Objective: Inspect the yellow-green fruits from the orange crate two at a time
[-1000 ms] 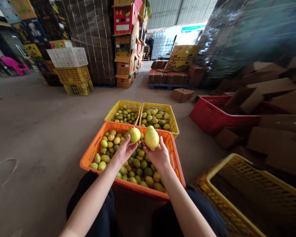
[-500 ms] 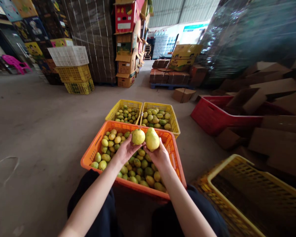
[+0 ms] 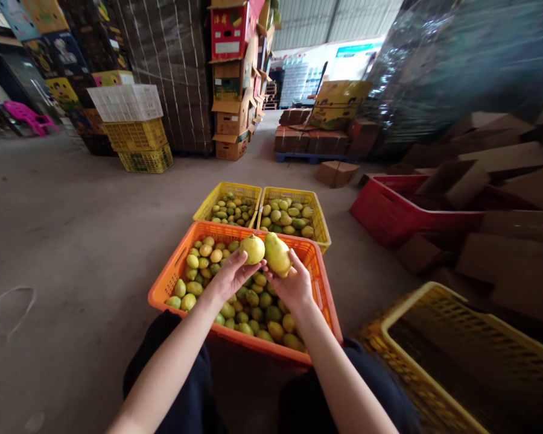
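Fruit, round and yellow, in left hand; fruit, pear-shaped and yellow, in right hand

Far left: pink plastic chair. Next, white plastic crate on top of two stacked yellow plastic crates. Behind these, tall wrapped stack, contents unclear.

Centre: orange plastic crate just in front of the person's dark-clad legs, well filled with loose green, yellow and orange-tinged fruits. Both hands above it. Left hand closed round its round piece, thumb at near side, fingers underneath. Right hand cups the pear-shaped piece from below and right, thumb along its side; narrower end tips up and left. The two pieces sit side by side; cannot tell whether they touch. Fingertips of both hands nearly meet beneath.

Beyond the orange crate, a pair of yellow mesh-sided crates side by side, left one and right one, each holding similar fruit.

Right: red plastic crate amid loose brown cardboard; nearer, large yellow slatted crate, its inside dark.
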Tool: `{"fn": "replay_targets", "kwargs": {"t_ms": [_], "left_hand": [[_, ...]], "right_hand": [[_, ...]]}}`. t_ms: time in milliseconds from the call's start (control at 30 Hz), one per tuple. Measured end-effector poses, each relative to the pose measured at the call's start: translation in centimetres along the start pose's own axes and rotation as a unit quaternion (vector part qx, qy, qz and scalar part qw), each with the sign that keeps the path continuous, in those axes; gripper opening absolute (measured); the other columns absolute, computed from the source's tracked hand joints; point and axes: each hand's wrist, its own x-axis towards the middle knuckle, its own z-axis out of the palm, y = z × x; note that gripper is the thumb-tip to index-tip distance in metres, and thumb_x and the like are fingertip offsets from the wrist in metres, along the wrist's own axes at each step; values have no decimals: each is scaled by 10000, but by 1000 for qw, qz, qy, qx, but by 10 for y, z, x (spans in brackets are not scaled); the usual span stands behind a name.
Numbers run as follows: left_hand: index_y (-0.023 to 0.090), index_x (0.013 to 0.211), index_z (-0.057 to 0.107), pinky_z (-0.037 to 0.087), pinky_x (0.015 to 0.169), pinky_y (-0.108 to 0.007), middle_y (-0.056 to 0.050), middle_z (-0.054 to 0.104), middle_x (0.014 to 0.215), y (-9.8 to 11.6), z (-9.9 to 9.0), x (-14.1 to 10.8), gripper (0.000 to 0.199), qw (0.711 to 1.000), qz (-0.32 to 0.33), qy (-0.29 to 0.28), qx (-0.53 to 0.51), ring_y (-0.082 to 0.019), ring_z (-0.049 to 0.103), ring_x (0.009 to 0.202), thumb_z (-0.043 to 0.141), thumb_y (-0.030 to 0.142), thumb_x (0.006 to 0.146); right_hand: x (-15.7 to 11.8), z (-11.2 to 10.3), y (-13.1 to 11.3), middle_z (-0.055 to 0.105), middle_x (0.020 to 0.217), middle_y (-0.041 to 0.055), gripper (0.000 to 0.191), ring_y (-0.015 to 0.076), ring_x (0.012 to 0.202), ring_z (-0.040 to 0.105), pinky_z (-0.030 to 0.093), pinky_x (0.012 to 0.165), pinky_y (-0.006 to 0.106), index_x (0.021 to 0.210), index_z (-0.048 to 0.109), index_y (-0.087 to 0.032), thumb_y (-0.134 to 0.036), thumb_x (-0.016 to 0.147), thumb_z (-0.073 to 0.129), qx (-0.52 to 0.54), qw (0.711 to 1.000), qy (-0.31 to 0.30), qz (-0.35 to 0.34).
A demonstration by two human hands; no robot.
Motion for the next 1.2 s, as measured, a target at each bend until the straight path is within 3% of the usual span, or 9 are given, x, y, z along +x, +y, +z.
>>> {"fn": "replay_targets", "kwargs": {"t_ms": [200, 367, 667, 900, 1067, 1200], "left_hand": [[76, 1155, 574, 574, 646, -185, -116, 699, 926, 5, 3, -1, 336, 998, -32, 46, -36, -173, 696, 794, 562, 255, 871], [40, 1135, 587, 568, 758, -233, -162, 681, 990, 8, 4, -2, 413, 999, -28, 29, -37, -197, 675, 887, 514, 366, 892], [65, 1131, 580, 581, 723, -250, -124, 691, 937, 8, 3, 2, 317, 998, -3, 50, -35, -196, 688, 843, 479, 272, 913], [66, 1218, 540, 585, 705, -246, -157, 691, 930, 10, 2, 3, 406, 996, -18, 57, -68, -239, 683, 906, 511, 315, 898], [125, 1215, 551, 588, 640, -218, -110, 689, 954, 8, 1, 7, 364, 996, -5, 78, -48, -192, 697, 816, 490, 313, 910], [91, 1184, 569, 578, 622, -191, -117, 684, 952, 5, 0, 8, 358, 995, 16, 95, -12, -157, 695, 731, 576, 249, 863]], "right_hand": [[2, -1, -1, 726, 806, 72, 269, 182, 658, 666, 557, 554, 277, 997, 636, -156, -337, 848, 506, 42, 998, 39, -28], [7, -7, 1, 721, 762, 81, 226, 199, 672, 681, 574, 627, 316, 915, 645, -149, -315, 825, 520, 58, 996, 70, -1], [7, -6, 5, 734, 800, 62, 191, 241, 700, 685, 570, 629, 419, 916, 623, -222, -325, 787, 527, 11, 999, 39, -19], [5, -2, 4, 732, 803, 19, 185, 201, 705, 691, 570, 581, 332, 953, 628, -218, -297, 807, 545, 7, 996, 87, -27], [2, 3, 5, 724, 786, -2, 192, 154, 650, 680, 559, 537, 247, 956, 623, -215, -200, 765, 610, 11, 995, 89, -50], [1, 3, 2, 722, 736, 51, 205, 181, 609, 676, 560, 509, 267, 933, 627, -181, -321, 787, 596, -3, 996, 83, -22]]}}
